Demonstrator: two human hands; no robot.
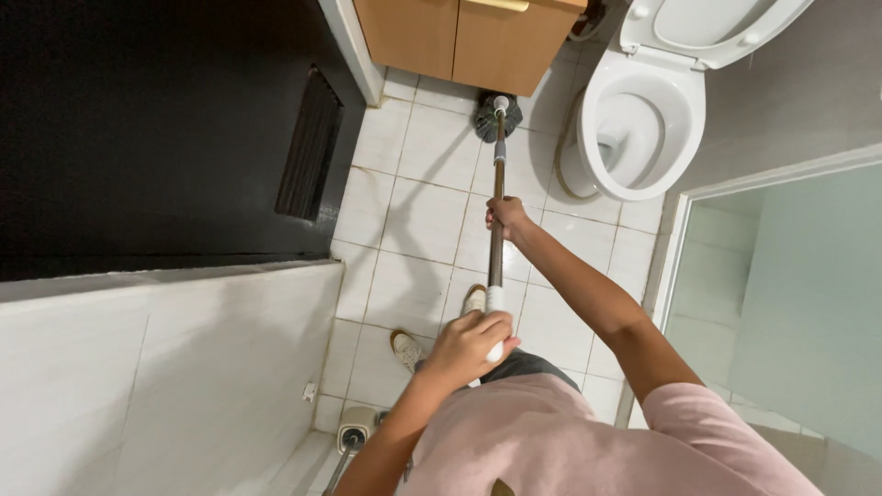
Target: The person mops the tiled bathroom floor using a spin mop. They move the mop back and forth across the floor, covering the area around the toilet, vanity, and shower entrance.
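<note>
Lengthwise, mop handle (497, 197) through right hand (506, 217), left hand (470, 344).

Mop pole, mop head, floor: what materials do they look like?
Mop pole: likely metal, thin and straight with a dull sheen, plus a white, probably plastic, end section under the left hand. Mop head: dark grey strands, apparently yarn or microfibre. Floor: glazed white ceramic tiles, glossy with grout lines. Right hand holds the pole mid-length.
</note>
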